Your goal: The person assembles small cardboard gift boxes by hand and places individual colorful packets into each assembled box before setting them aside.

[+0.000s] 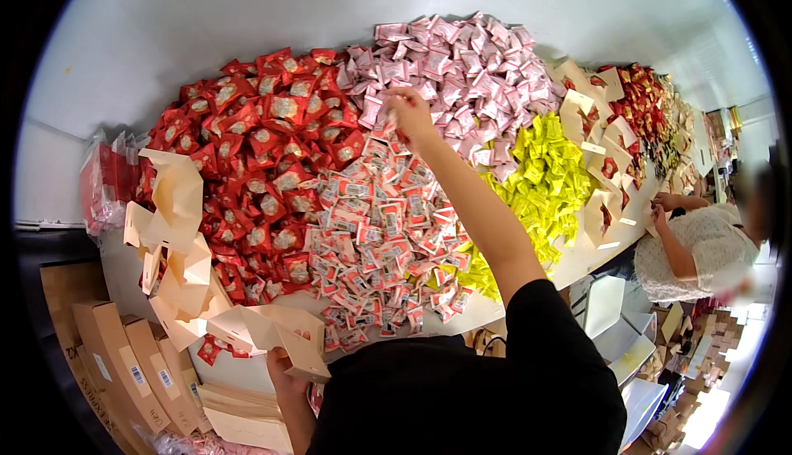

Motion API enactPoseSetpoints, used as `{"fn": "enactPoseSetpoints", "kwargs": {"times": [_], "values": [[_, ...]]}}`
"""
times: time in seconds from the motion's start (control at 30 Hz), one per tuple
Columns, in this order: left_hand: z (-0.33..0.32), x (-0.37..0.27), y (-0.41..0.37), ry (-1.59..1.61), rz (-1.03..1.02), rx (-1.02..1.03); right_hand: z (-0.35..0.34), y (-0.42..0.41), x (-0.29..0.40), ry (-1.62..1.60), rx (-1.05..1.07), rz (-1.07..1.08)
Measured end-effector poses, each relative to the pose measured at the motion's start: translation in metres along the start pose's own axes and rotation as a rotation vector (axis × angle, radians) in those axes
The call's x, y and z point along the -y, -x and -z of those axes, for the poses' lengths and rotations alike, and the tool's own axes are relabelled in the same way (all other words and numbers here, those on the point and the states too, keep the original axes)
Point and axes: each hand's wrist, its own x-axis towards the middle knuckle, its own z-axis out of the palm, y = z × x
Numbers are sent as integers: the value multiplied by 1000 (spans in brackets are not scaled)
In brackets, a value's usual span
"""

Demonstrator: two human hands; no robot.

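Observation:
My right hand (pixel 405 114) reaches over the heap where the pale pink packets (pixel 433 62) meet the white-and-red packets (pixel 390 220); its fingers are bent, and whether they hold a packet is not clear. At the near table edge my left hand (pixel 284 368) grips an open cream paper box (pixel 303 337), its fingers partly behind the box wall. To the left of the white-and-red packets lies a large heap of red packets (pixel 272 127). Yellow packets (pixel 544 176) are piled to the right, partly behind my right forearm.
Open cream boxes (pixel 179 207) stand at the left and more boxes (pixel 581 108) at the right, some with red packets inside. Cardboard cartons (pixel 117 362) and stacked flat cream sheets (pixel 247 418) are at lower left. A co-worker (pixel 693 251) is at the table's right side, beside plastic bins (pixel 637 343).

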Motion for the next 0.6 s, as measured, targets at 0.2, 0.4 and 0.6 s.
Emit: {"fn": "enactPoseSetpoints", "kwargs": {"times": [0.2,0.4,0.6], "values": [[12,13,-6,-151,4,74,132,76,19,-1020,-51,-451],[41,22,-29,-418,-8,164,217,124,-32,-527,-326,-408],[-1,29,-8,-484,6,162,202,106,-89,522,-339,-225]]}}
